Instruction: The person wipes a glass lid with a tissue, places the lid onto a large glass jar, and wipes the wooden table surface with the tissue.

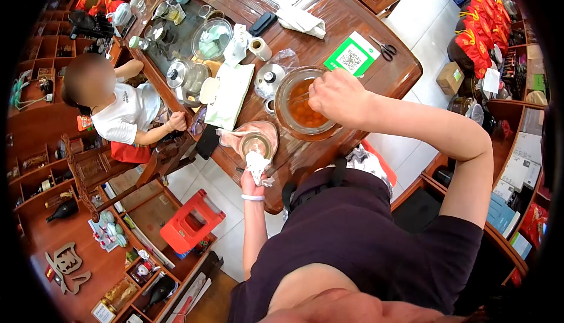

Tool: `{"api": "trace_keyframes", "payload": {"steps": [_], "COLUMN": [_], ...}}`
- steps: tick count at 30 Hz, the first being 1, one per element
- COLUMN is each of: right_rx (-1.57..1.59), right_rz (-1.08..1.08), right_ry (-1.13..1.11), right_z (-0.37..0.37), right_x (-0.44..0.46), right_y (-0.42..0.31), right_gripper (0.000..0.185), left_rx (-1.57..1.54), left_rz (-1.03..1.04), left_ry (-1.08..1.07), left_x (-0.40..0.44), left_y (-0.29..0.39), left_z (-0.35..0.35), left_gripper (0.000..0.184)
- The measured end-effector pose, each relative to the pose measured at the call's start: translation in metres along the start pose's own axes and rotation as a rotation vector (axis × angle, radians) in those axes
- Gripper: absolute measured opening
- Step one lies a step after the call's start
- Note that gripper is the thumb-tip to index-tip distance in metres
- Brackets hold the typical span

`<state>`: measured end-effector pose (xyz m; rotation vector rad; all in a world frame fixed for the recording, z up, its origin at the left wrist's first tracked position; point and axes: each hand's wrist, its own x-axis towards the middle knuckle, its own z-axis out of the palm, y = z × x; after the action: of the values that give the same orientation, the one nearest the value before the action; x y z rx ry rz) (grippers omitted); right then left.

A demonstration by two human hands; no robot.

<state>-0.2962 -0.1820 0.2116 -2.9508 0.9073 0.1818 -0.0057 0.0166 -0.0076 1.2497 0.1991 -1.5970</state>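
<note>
My right hand (338,98) is closed above the right side of a round glass bowl (281,114). Whatever its fingers pinch is hidden from me. Amber liquid with several round orange-brown pieces (302,111) fills the bowl. At the table's near edge, my left hand (251,185) is closed on a crumpled white tissue (257,169). Just beyond the tissue, a round glass container (256,142) rests on a pinkish sheet or bag (234,139); whether my left hand touches the glass is unclear. A glass pot with a metal-knobbed lid (269,79) stands left of the bowl.
Across the table are a glass kettle (187,77), a white-green packet (229,96), a paper roll (259,48), a QR-code card (352,55) and scissors (385,48). Another person (126,111) sits at the left. A red stool (191,222) stands on the floor.
</note>
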Motion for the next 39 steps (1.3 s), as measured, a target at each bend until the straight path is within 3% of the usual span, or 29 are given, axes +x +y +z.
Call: {"api": "trace_keyframes", "payload": {"steps": [7, 9, 20, 23, 39], "right_rx": [0.027, 0.028, 0.005, -0.054, 0.001], "right_rz": [0.001, 0.004, -0.017, 0.008, -0.043], "right_ry": [-0.015, 0.008, -0.005, 0.077, -0.045], "right_z": [0.008, 0.013, 0.012, 0.014, 0.007], "right_x": [0.005, 0.005, 0.007, 0.007, 0.009], "right_y": [0.001, 0.001, 0.001, -0.001, 0.001], "right_gripper": [0.009, 0.009, 0.01, 0.009, 0.009], "left_rx": [0.009, 0.022, -0.001, -0.01, -0.022], "left_rz": [-0.028, -0.003, -0.024, -0.029, -0.026], "left_ry": [-0.062, 0.022, 0.011, 0.001, -0.06], "left_x": [0.001, 0.001, 0.0, 0.001, 0.004], "left_y": [-0.004, -0.007, -0.01, -0.009, -0.006], "left_z": [0.025, 0.03, 0.018, 0.016, 0.015], "left_gripper": [0.023, 0.023, 0.021, 0.021, 0.023]}}
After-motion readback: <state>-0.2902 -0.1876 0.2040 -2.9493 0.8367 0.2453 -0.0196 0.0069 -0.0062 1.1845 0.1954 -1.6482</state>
